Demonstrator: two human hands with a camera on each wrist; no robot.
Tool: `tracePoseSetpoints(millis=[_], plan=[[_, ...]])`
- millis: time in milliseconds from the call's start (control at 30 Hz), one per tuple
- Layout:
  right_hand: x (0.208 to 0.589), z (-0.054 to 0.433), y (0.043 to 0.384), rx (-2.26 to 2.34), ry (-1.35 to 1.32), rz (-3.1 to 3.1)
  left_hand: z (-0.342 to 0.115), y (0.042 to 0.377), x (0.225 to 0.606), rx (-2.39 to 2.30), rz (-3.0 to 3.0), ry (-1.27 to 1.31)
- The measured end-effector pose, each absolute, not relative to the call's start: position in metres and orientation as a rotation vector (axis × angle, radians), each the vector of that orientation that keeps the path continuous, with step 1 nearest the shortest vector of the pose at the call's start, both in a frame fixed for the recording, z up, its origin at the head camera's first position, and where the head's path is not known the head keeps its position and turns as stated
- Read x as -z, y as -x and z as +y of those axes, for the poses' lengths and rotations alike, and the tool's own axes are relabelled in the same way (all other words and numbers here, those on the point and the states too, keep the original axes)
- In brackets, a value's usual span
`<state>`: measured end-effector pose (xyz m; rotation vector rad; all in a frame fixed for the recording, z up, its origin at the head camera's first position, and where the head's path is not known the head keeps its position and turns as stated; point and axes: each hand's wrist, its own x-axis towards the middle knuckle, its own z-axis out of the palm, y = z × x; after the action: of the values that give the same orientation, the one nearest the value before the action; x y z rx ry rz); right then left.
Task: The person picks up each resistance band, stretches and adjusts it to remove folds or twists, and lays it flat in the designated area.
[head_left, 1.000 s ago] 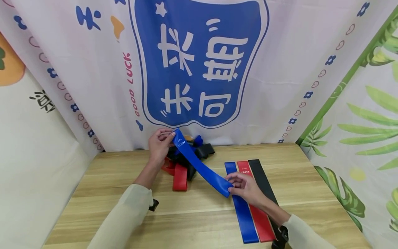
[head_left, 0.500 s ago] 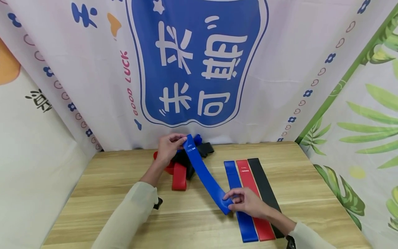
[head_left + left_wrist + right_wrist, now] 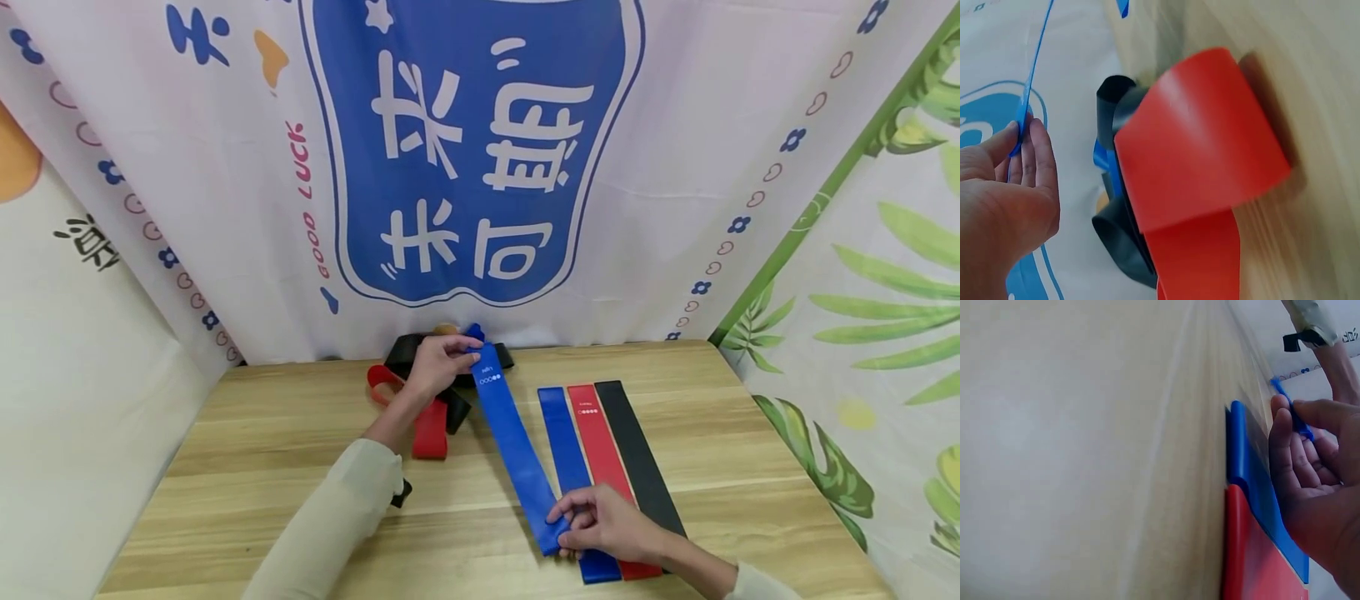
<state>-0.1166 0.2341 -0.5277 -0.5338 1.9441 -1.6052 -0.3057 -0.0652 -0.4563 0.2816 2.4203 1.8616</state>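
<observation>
Between my hands stretches a flat blue resistance band (image 3: 517, 446) with white print near its far end. My left hand (image 3: 442, 364) pinches that far end between thumb and fingers; in the left wrist view the band (image 3: 1032, 78) shows edge-on. With thumb and fingertips, my right hand (image 3: 611, 525) pinches the near end. Just right of the held band, a second blue band (image 3: 562, 433), a red band (image 3: 600, 433) and a black band (image 3: 641, 454) lie side by side on the table. The right hand hangs over the near part of this row and hides some of it.
A tangled pile of bands sits at the table's back, with a red band (image 3: 1200, 137) and a black band (image 3: 1125, 244) looped in it. Behind the wooden table (image 3: 285, 467) hangs a printed curtain (image 3: 652, 167); a leaf-patterned cloth (image 3: 885, 283) is at right.
Both hands have carried the blue band toward the row of bands: the left hand moved right and slightly nearer, the right hand moved nearer. The band now runs more nearly alongside the row.
</observation>
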Motion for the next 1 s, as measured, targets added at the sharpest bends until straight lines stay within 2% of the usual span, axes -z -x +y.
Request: tracePoseSetpoints(millis=[600,1000], plan=[[0.530,0.227,0.085,1.609,0.378,1.872,-0.017,0.306,0.491,-1.632,2.530,-0.510],[0.525,0.223,0.082,1.520,0.206,1.964,-0.005,0.313,0.513,-1.511,2.588,-0.455]])
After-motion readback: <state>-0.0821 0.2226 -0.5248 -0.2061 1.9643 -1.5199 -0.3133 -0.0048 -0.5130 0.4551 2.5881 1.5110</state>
